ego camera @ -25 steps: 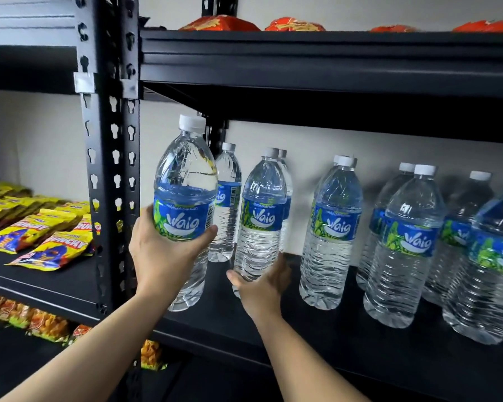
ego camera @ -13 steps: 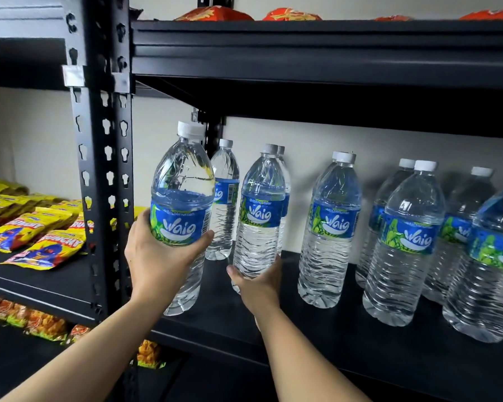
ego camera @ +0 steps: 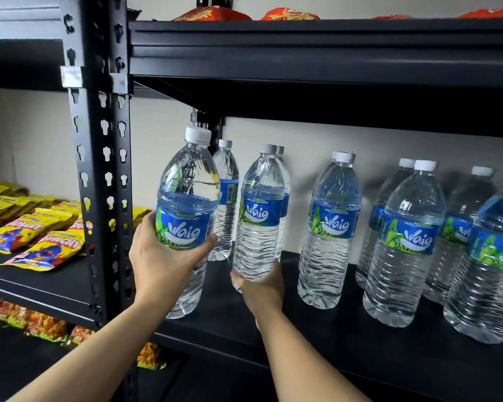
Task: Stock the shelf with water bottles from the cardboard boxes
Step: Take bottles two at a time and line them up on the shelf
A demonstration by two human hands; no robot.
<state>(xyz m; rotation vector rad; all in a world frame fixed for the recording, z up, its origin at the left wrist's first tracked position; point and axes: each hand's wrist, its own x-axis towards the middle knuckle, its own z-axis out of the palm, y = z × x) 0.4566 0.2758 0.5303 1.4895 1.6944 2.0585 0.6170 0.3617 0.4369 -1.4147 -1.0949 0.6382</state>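
On the left bay, yellow snack packets (ego camera: pixel 41 250) are lying flat on a black board, and orange packets (ego camera: pixel 41 326) are showing on the level below. A black slotted post (ego camera: pixel 105 169) is dividing that bay from the shelf (ego camera: pixel 331 338) that is carrying the water.

Just right of the post, the left hand (ego camera: pixel 163 262) is holding the left bottle (ego camera: pixel 188 198) upright, fingers (ego camera: pixel 147 224) and thumb clamped round its blue and green "Waig" label. It is sitting a touch lower than half a second ago. Its base is hanging at the near left edge of the shelf; whether it is touching is unclear. The bottle is clear, ribbed, full and white-capped. A far bottle (ego camera: pixel 227 175) is standing behind it.

The right hand (ego camera: pixel 262 288) is keeping its earlier place, fingers wrapped round the foot of the right bottle (ego camera: pixel 259 227), which is staying upright beside the left one; its base is hidden by the hand.

Further right, the standing bottles (ego camera: pixel 328 227) are lining up in pairs, near and far, labels facing out. Above, the upper shelf (ego camera: pixel 302 42) is bearing red-orange packets (ego camera: pixel 212 14).
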